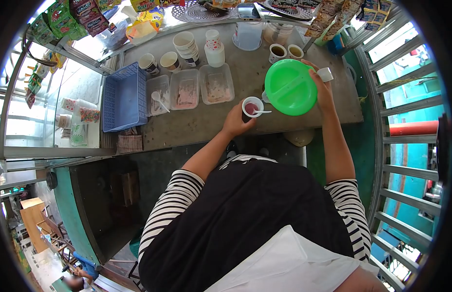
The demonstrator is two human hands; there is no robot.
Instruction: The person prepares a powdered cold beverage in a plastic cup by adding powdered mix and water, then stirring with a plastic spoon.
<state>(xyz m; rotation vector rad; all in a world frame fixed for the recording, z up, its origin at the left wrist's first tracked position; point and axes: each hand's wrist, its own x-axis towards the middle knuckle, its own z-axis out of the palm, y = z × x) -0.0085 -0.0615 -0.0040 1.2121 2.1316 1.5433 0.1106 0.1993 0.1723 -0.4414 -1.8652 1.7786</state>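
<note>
My left hand [239, 121] is closed around a small paper cup [246, 101] near the front edge of the counter. Inside the cup is pinkish-purple stuff, and a white plastic spoon [263, 112] leans out over its rim. My right hand [322, 86] grips a pitcher by its right side, where a white piece like a handle [325, 74] sticks out. The pitcher's round green lid [290, 87] faces up and hides most of its body. A pale spout [266, 97] points toward the cup, apart from it.
Behind the pitcher stand two cups of dark liquid [277, 52] and a clear tub [247, 37]. Shallow plastic containers [185, 89], stacked paper cups [186, 47] and a blue basket [124, 100] occupy the left. Sachets [87, 17] hang overhead. Metal slats [403, 129] close the right side.
</note>
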